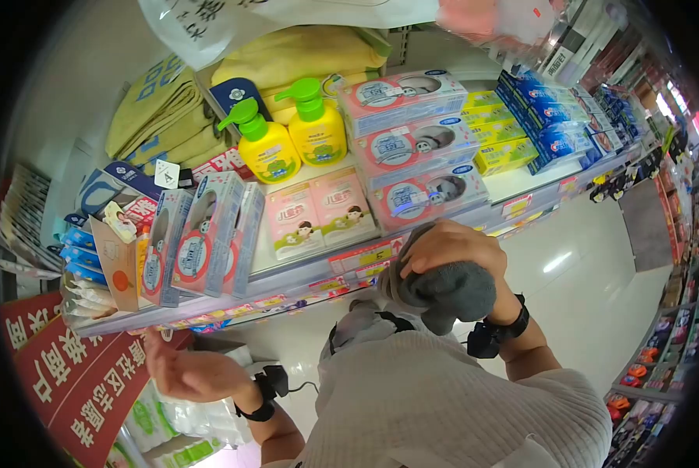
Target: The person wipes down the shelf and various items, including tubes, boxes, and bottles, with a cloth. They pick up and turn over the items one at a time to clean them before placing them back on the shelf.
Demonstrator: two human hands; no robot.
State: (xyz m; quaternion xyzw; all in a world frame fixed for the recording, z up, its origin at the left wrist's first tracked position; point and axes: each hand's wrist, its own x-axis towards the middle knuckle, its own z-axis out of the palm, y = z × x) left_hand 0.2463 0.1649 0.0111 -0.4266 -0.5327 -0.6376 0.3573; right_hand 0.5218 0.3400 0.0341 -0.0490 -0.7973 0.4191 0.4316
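Observation:
My right hand [468,248] is closed on a bunched dark grey cloth [460,295], in front of the shelf edge on the right of my body. My left hand [197,374] hangs below the front edge of the shelf [275,273], fingers loosely apart and holding nothing. Nearest above it stand pink and blue boxes [201,242] leaning side by side, along with a brown card box [115,261]. Two flat pink packs [318,214] lie mid-shelf. Behind them are a yellow pump bottle [270,152] with a green top and a second yellow pump bottle [318,132].
Stacked pink boxes [423,148], yellow-green boxes [505,144] and blue toothpaste-like boxes [552,125] fill the shelf's right. Folded yellow towels [162,117] lie behind. A red banner [84,382] hangs at lower left. Tiled floor [575,265] and another stocked shelf [669,343] are at right.

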